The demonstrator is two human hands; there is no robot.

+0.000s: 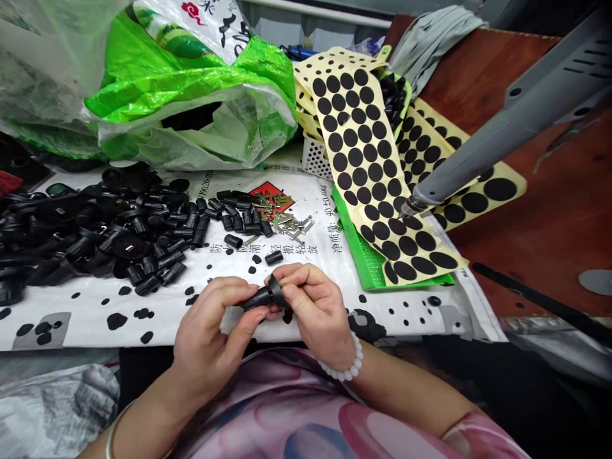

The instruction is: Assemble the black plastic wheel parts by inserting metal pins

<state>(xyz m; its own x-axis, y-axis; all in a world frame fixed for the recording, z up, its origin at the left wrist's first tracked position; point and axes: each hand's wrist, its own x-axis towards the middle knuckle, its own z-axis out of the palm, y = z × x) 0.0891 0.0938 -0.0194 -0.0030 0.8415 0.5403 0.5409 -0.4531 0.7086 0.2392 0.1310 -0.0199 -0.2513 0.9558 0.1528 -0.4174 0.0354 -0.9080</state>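
Note:
Both hands meet at the near edge of the table around one small black plastic part (266, 297), a short tube with a round cap. My left hand (213, 331) pinches the tube end between thumb and fingers. My right hand (315, 306), with a white bead bracelet on the wrist, grips the cap end. Just beyond the hands lie loose black tubes (233, 240) and several black round pads scattered on the white printed sheet (86, 306).
A heap of black plastic parts (90, 229) fills the left. Small metal clips (287, 220) lie mid-table. Yellow sheets of black round pads (368, 166) drape over a green tray (368, 268). A green and white bag (191, 95) stands behind. A grey tool (502, 121) hangs at the right.

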